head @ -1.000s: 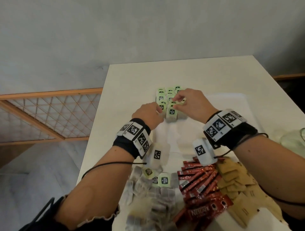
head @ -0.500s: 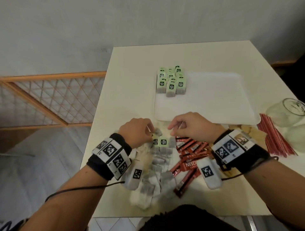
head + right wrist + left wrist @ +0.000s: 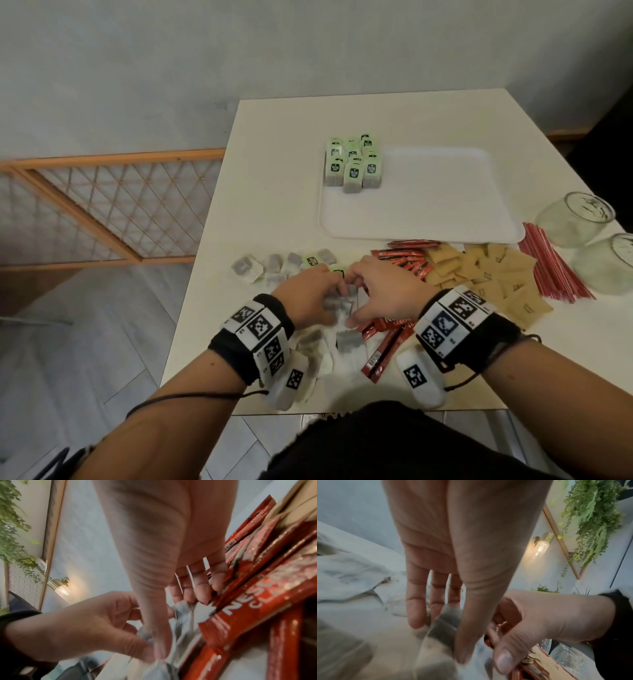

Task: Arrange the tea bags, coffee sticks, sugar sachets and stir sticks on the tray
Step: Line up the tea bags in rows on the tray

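A white tray (image 3: 445,205) lies mid-table with several green-tagged tea bags (image 3: 352,166) stacked at its far left corner. Loose tea bags (image 3: 284,267) are strewn near the table's front edge. Both hands are in that pile. My left hand (image 3: 329,294) (image 3: 440,635) pinches a grey tea bag (image 3: 443,626) between thumb and fingers. My right hand (image 3: 356,294) (image 3: 175,622) pinches a tea bag (image 3: 183,609) right beside it, its outer fingers against the red coffee sticks (image 3: 257,608). The pile under the hands is partly hidden.
Red coffee sticks (image 3: 404,260) lie right of the hands, then brown sugar sachets (image 3: 486,274) and red stir sticks (image 3: 551,263). Two glass jars (image 3: 575,219) (image 3: 606,263) lie at the right edge. A wooden lattice rail (image 3: 102,212) runs left of the table.
Both hands have come back from the stacked tea bags on the tray to the loose pile at the near edge, and now close on tea bags there.
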